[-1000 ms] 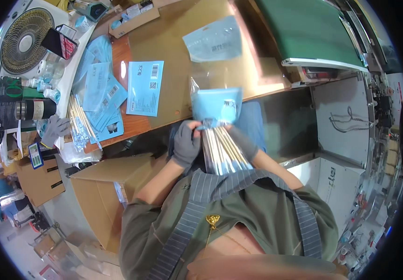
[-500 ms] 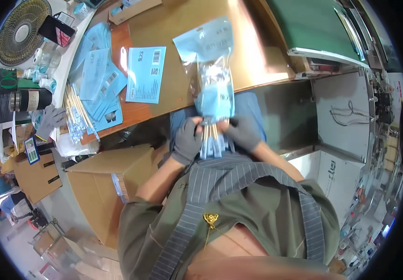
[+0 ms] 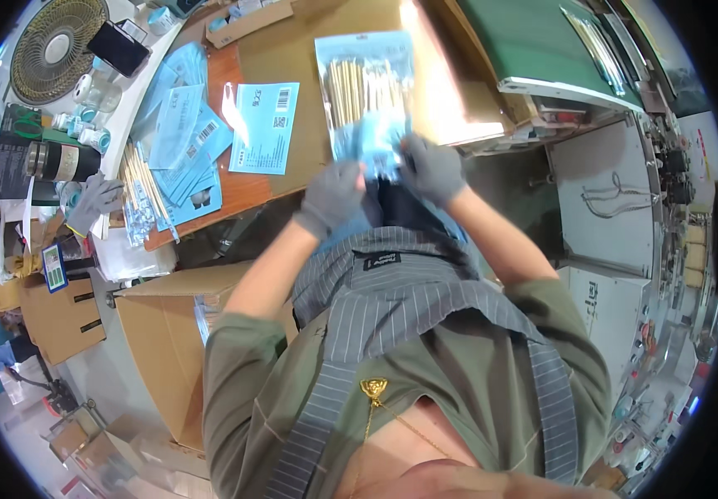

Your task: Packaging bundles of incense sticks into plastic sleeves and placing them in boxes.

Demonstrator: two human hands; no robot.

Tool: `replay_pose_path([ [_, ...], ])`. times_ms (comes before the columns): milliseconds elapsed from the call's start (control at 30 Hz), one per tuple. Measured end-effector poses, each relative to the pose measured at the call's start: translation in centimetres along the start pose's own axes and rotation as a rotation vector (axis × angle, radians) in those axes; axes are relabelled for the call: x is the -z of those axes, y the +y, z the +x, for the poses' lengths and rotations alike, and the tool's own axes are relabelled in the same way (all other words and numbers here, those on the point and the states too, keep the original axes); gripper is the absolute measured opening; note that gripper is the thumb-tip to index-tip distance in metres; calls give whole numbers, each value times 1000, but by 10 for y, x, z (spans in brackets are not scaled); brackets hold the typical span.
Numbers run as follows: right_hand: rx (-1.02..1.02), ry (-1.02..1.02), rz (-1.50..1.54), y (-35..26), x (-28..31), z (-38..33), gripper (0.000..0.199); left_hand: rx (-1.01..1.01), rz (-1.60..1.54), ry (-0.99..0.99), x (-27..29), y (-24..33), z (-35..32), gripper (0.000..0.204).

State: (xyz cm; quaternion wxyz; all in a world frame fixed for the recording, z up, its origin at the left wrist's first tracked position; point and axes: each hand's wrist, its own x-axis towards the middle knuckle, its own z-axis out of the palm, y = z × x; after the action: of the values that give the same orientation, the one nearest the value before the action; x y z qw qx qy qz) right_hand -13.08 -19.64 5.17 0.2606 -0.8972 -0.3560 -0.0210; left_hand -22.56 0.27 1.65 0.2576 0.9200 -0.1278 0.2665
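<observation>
A clear-and-blue plastic bag (image 3: pixel 386 137) lies over the table's front edge, its hang-hole end pointing away from me. Thin pale wooden sticks (image 3: pixel 346 91) fill it and show through its clear window. My left hand (image 3: pixel 334 200), in a grey glove with bare fingertips, is closed at the bag's near left corner. At the near right edge, my gloved right hand (image 3: pixel 434 170) is closed on the bag too. The sticks' near ends are hidden behind the bag's blue part.
A flat blue bag (image 3: pixel 263 129) lies left of the filled one, beside a pile of blue bags (image 3: pixel 188 141) and loose wooden sticks (image 3: pixel 138 183). Further left are a fan (image 3: pixel 59 50) and a black flask (image 3: pixel 64 160). An open cardboard box (image 3: pixel 155 333) stands below the table, and a green-topped surface (image 3: pixel 534 41) is at right.
The bag has moved away from me onto the table. Sticks that poked out of its near end now lie inside it. Both hands moved forward with the bag.
</observation>
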Motion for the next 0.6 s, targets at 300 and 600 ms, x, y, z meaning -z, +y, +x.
replay_pose_path([
  [300, 133, 350, 42, -71, 110, 53, 16, 292, -151, -99, 139, 83, 133, 18],
  [600, 28, -254, -581, -111, 200, 148, 33, 206, 309, -301, 168, -15, 219, 29],
])
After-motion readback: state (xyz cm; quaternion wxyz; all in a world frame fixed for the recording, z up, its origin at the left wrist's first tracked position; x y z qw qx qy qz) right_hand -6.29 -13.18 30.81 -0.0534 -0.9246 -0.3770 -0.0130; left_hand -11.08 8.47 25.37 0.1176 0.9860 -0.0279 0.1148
